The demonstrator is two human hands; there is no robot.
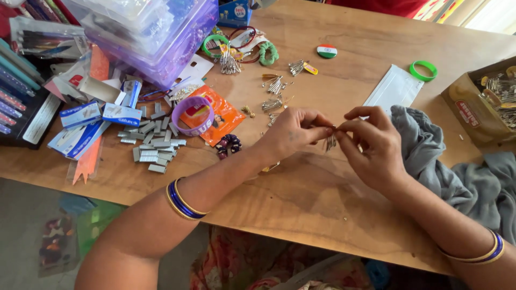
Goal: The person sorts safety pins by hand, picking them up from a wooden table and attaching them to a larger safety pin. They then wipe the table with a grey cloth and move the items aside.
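My left hand and my right hand meet over the middle of the wooden table. Both pinch a small bunch of metal safety pins that hangs between the fingertips. Several more bunches of safety pins lie on the table just beyond my left hand. Each wrist wears a blue and gold bangle.
Stacks of grey staples and blue staple boxes lie at the left. A purple wristband rests on an orange packet. A clear plastic box stands at the back left. A grey cloth and a cardboard box of pins sit at the right. A green wristband lies near a white packet.
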